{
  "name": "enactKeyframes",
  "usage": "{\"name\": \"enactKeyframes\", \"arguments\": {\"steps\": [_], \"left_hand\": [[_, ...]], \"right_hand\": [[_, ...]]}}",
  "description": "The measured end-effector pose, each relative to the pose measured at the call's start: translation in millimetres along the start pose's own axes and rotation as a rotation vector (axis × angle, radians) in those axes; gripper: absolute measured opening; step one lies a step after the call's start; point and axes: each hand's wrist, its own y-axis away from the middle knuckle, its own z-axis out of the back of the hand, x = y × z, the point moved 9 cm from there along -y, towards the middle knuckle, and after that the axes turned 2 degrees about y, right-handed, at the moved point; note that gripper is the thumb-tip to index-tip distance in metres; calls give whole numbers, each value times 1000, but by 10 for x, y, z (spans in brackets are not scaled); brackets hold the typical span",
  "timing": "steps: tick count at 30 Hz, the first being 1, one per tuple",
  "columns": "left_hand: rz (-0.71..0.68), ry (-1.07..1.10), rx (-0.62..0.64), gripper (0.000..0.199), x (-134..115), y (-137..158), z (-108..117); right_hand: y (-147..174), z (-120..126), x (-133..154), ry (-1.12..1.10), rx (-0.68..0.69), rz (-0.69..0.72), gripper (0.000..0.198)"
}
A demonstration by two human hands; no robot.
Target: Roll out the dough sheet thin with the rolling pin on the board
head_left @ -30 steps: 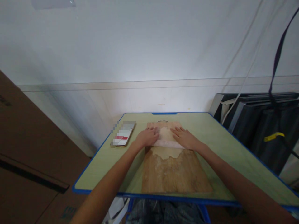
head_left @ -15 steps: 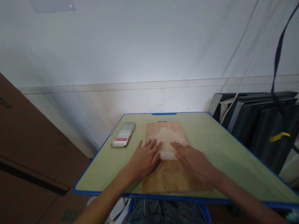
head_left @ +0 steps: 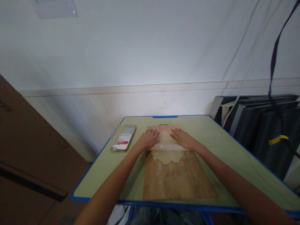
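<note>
At centre, the bare left hand (head_left: 150, 138) and bare right hand (head_left: 184, 138) partly hide a whitish cylindrical roller (head_left: 171, 147). Pixelation blurs part of the slim, light-screened phone (head_left: 125, 139), left of centre. The top edge crops a clear plastic sheet (head_left: 56, 9), upper left.

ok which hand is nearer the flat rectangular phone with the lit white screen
Left. The left hand is to the right of the phone, apart from it; the right hand is farther right, past the left hand.

Home or storeroom, unclear which: blue-edged table (head_left: 211, 134), wooden board (head_left: 178, 184), brown cardboard (head_left: 35, 137), dark panels (head_left: 255, 134).
</note>
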Motion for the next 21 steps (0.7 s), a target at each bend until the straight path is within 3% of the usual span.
{"name": "enactKeyframes", "arguments": {"steps": [5,9,12,15,18,21], "left_hand": [[-72,-48,108,44,-299,413,-35],[-10,-131,69,52,-521,862,45],[22,-166,65,55,-600,1028,40],[26,-174,54,54,-551,936,31],[34,-180,37,52,-375,639,45],[-89,-128,103,47,-303,298,-4]], "right_hand": [[438,79,255,78,-26,109,51],[881,89,437,74,-96,162,47],[1047,61,487,71,-138,184,46],[976,56,463,77,-145,170,47],[700,91,375,92,-129,118,50],[349,124,231,71,-106,63,52]]}}
